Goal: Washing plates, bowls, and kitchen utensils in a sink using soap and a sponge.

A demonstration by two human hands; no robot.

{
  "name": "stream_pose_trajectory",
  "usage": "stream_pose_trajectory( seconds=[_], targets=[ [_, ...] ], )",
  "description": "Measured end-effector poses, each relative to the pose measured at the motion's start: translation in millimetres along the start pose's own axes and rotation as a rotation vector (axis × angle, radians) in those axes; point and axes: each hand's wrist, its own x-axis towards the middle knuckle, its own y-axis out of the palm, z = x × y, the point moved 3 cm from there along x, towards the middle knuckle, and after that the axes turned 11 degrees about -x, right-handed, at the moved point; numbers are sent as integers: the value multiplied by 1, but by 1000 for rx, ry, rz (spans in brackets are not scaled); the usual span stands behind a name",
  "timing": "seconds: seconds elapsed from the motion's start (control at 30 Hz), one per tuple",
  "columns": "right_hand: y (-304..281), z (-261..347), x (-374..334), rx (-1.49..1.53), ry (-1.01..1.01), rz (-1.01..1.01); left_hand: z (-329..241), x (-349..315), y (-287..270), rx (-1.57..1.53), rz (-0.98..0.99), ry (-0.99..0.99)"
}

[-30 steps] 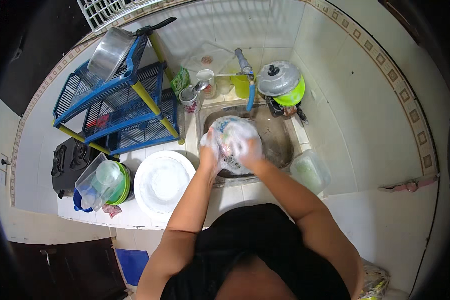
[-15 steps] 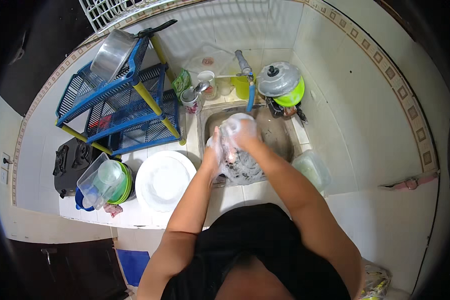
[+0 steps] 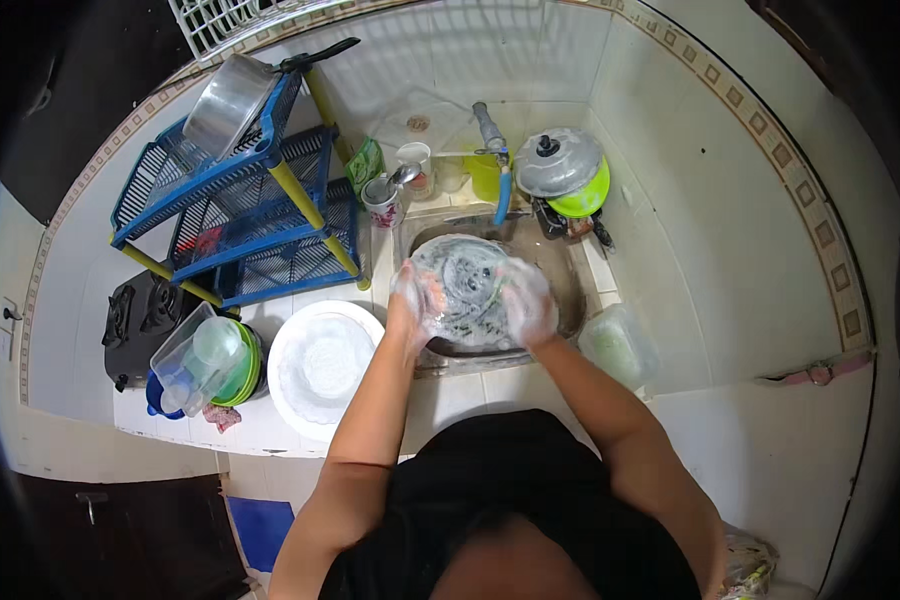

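A round dish-like piece [image 3: 465,290] covered in white suds, dark and patterned where the foam thins, is held over the sink [image 3: 560,255]. Its broad face is turned up; the foam hides its exact kind. My left hand [image 3: 416,298] grips its left edge, fingers lying over the rim. On the opposite edge, my right hand [image 3: 528,305] is closed, lathered and somewhat blurred; whether a sponge is in it too I cannot tell. The blue hose end of the tap [image 3: 503,195] hangs beyond the piece, with no water seen running.
Left of the sink are a white basin [image 3: 315,400], stacked green bowls with clear containers [image 3: 210,350], and a blue tiered rack [image 3: 240,270] bearing a metal pot. A lidded green pot [image 3: 570,175] stands behind right; a clear tub [image 3: 615,345] sits at the right, mugs [image 3: 382,205] behind.
My hands have moved apart to opposite edges of the soapy piece. Its round face now shows widely, where before my right hand and foam covered much of it.
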Motion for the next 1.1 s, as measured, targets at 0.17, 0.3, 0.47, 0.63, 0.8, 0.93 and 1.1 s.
stream_pose_trajectory(
  seconds=[0.17,0.3,0.47,0.63,0.8,0.93,1.1],
  targets=[
    [44,-64,29,-258,-15,-69,4,-24,32,403,108,32],
    [51,-9,49,-185,192,131,9,-27,31,357,128,18],
    [37,55,7,-188,-193,229,16,-21,23,-43,47,-45],
    [13,31,-11,-1,-141,75,9,-8,2,-33,-65,78],
    [10,-41,23,92,554,-55,3,-18,11,81,44,42],
    [-8,-53,40,899,1019,221,4,-8,9,228,-12,184],
    [-28,-17,48,883,980,332,14,8,15,119,90,95]
  ],
)
